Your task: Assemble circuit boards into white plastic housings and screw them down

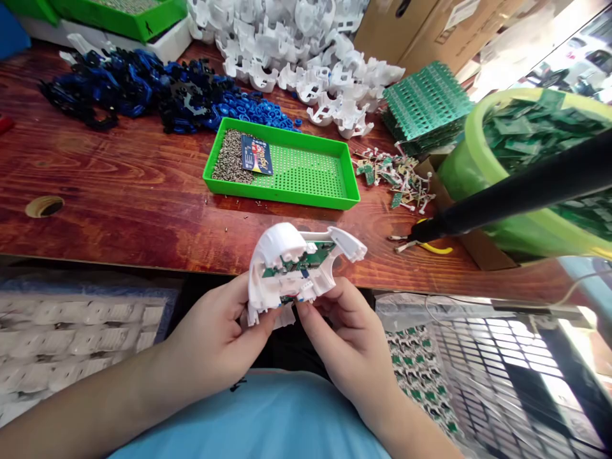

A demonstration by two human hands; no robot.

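Between my two hands is a white plastic housing (278, 245), held in front of the table's near edge. Inside it sits a green circuit board (310, 258), with small white connectors along the housing's lower side. My left hand (222, 331) grips the housing's left end, thumb pressed near the bottom. The fingers of my right hand (347, 328) close on the lower right side, thumb at the bottom edge close to the left thumb. Fingertips of both hands are partly hidden behind the housing.
Beyond the hands lies a green tray (287, 196) with small screws (232, 156) and a card (257, 154). White housings (306, 57), blue rings (253, 111), black-and-blue parts (138, 86) and stacked green boards (425, 102) are behind. A black rod (526, 182) crosses in front of a green bucket (473, 153).
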